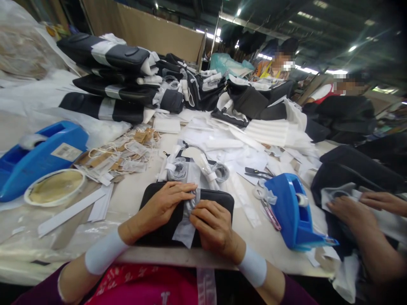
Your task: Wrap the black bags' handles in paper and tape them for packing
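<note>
The black pouch [219, 199] lies flat on the table edge, right in front of the person. A thin, shiny wrap [184, 231] sits across its middle. The left hand [163, 205] and the right hand [214, 224] are both half closed, and their fingers press on the wrap. I cannot tell if they pinch it.

Two tape rolls [178, 169] lie just past the black pouch, and a blue tape holder [294, 209] sits to its right. Scissors [257, 173] lie near that side too.

The thin wrap could slip or tear if the fingers pull too hard. The black pouch could slide off the table edge if it gets pushed. A sleeve could catch the scissors and knock them down. A co-worker's hands [352, 207] are close by and could bump the blue tape holder.
</note>
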Tool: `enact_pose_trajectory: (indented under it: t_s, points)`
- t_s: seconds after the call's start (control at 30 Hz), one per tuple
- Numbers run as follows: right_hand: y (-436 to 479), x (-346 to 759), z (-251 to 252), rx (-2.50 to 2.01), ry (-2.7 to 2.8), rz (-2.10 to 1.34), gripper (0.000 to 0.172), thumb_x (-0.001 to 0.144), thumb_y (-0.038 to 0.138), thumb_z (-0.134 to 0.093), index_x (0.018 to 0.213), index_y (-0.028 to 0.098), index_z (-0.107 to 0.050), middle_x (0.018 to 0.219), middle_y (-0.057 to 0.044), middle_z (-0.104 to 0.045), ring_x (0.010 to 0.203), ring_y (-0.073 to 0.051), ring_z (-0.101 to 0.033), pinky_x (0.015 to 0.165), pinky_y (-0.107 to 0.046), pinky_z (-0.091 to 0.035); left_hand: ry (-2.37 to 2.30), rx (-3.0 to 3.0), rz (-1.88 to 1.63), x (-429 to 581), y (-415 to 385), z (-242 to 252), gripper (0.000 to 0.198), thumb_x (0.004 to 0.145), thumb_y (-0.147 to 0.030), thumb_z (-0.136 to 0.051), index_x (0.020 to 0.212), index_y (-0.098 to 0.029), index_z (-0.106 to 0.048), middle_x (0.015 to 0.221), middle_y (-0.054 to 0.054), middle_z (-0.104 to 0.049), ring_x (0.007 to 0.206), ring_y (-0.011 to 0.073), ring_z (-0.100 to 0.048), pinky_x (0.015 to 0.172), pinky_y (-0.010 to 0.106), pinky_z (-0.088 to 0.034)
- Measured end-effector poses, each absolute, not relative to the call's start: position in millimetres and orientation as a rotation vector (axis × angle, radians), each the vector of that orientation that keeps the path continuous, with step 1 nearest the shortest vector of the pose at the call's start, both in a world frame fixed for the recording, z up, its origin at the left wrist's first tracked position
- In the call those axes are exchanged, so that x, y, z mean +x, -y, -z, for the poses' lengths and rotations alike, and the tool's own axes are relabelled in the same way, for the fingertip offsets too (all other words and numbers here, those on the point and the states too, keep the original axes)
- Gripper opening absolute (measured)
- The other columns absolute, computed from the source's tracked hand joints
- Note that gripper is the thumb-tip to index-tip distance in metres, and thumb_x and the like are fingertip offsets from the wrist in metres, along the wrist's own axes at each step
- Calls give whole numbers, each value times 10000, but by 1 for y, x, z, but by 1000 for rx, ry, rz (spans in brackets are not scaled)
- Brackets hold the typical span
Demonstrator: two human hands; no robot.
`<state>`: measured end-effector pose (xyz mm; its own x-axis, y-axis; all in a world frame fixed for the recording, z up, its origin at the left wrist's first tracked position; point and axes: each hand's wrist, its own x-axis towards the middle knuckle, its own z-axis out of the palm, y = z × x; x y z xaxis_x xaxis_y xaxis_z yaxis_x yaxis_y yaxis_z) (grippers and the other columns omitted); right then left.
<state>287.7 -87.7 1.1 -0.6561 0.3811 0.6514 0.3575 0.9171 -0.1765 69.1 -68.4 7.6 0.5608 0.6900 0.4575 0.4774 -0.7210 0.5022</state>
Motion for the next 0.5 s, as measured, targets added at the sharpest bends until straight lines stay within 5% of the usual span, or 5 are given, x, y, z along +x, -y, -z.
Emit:
enact_pose_trajectory:
  t_s: [0.27,0.5]
  points:
    - [91,288,-9,-569,2425,-89,96,763,148,-522,683,152,-577,716,-55,-535,823,-209,-525,735,-357,-473,-944,2630,-769,71,74,-10,374,952,-229,-482,1324,-229,-528,1419,45,-516,1356,183,-417,1161,424,-277]
    - [91,288,-14,-578,2398,-216,358,911,472,-510,777,162,-628,736,-57,-520,778,-207,-498,688,-367,-463,-939,2732,-762,73,77,-6,436,931,-319,-541,1353,-216,-499,1443,66,-488,1371,203,-394,1177,450,-244]
